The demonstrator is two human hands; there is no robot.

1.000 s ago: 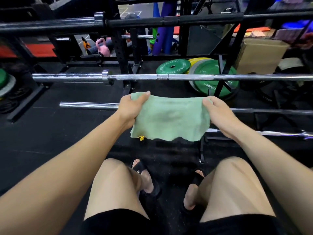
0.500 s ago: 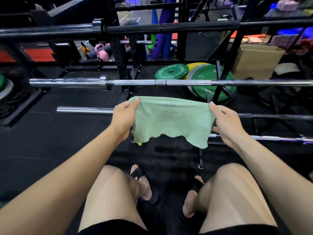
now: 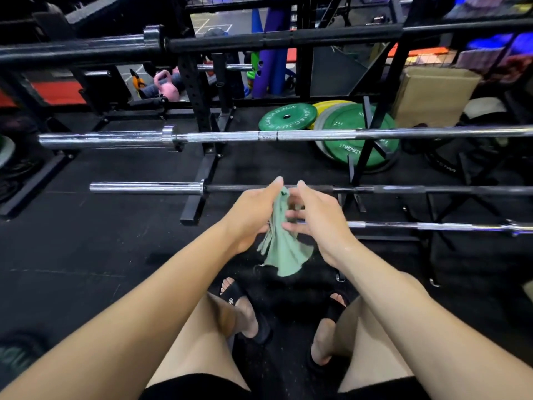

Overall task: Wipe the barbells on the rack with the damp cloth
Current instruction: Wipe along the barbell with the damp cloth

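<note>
Step in hand, as judged: folding, not wiping; left hand [image 3: 253,209] and right hand [image 3: 317,215] pinch the limp green damp cloth [image 3: 284,249], bunched between them, just before the dark-shafted steel barbell [image 3: 375,188]; next move: cloth wrapped onto a shaft.

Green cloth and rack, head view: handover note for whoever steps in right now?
Left hand: grips the green cloth near its top.
Right hand: fingers on the same bunched cloth; its grip is unclear.
The cloth hangs gathered between the hands, above the floor, touching no bar.
Barbells on the rack: top black bar, chrome bar, dark bar just beyond the hands, lowest chrome bar to the right.
Done: cloth in hand and gathered. No wiping is visible.
Left: put the cloth on a bar, probably the dark one nearest, wipe along it, then do the others.
</note>
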